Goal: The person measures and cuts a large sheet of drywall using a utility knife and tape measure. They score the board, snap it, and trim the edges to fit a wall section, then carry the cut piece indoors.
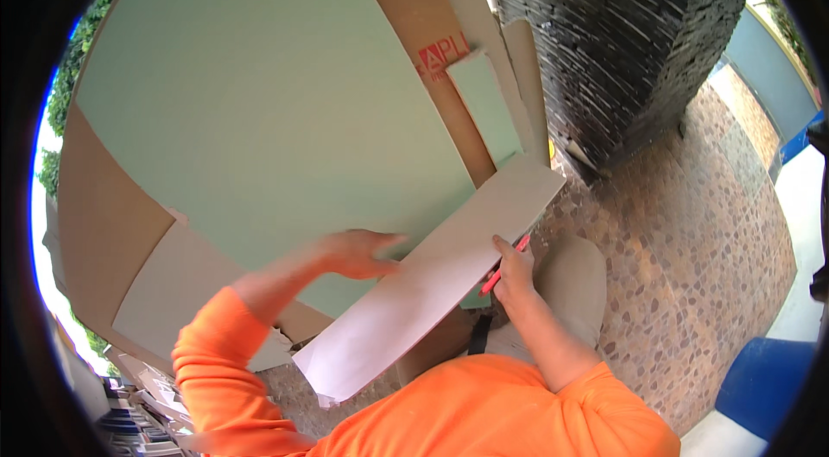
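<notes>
Handling of 1 pale board strip (440, 258), already a loose piece, held slantwise before the large green sheet (276, 111); the right hand (515, 271) grasps its edge together with a slim red tool (490, 283); the left hand (358, 254), blurred, is unclenched, contact uncertain; the strip, ragged at its lower corner, is apparently untrimmed there and not yet set down.

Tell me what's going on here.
A person in an orange top is handling a long, pale strip of board. Their right hand grips a red tool at its near edge. The left hand, blurred and open, is by the far edge; whether it touches is unclear. A large green sheet spreads beyond the strip.
</notes>
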{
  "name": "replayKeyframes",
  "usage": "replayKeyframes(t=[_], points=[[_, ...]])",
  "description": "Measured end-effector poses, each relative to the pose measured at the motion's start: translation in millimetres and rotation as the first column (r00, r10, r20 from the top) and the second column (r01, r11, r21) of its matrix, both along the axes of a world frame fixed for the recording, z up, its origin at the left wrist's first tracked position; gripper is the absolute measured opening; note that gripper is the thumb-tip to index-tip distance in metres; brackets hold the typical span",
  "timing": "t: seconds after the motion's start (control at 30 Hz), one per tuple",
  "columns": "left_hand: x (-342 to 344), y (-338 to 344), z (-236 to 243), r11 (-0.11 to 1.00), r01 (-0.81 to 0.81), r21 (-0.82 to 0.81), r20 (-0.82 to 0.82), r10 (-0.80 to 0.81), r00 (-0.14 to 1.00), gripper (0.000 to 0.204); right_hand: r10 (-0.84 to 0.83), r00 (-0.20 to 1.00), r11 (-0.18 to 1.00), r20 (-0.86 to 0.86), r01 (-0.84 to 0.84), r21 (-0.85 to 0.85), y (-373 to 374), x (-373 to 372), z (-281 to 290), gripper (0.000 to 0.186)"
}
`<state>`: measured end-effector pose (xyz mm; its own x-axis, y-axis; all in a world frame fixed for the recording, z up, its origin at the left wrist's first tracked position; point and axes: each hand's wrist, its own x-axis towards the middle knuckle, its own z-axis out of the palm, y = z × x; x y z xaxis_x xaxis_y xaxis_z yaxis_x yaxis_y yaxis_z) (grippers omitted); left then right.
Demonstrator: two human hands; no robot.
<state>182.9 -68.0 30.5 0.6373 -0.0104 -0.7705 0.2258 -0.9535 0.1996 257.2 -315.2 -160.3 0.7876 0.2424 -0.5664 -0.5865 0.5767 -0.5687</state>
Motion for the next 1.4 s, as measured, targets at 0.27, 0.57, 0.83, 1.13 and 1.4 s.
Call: replayKeyframes(t=[0.27,0.57,0.83,1.13,1.4], points=[[-93.3,65.7,106.2,0.902,-0.038,0.431,0.070,0.009,0.998,0.115,0.140,0.954,0.990,-0.264,-0.135,0.036,-27.3,10.5,-32.3,0.033],[-128.7,17.9,53.9,0.884,-0.183,-0.431,0.476,0.394,0.786,0.100,0.168,0.892,0.986,-0.419,-0.157,0.060,-53.5,8.4,-70.8,0.023],[-90.0,-6.3,26.7,0.821,-0.008,-0.571,0.628,0.443,0.639,0.025,0.402,0.768,0.891,-0.498,-0.454,0.019,-23.1,9.7,-97.5,0.023],[-25.2,50.3,-10.3,0.640,-0.222,-0.735,0.519,0.743,0.423,0.036,0.178,0.814,0.965,-0.554,-0.253,-0.063,-25.1,20.6,-102.2,0.024],[4.2,60.9,-22.6,0.435,-0.255,-0.864,0.372,0.891,0.261,0.055,0.289,0.638,0.922,-0.714,-0.385,0.030,56.6,-37.6,-184.2,0.030]])
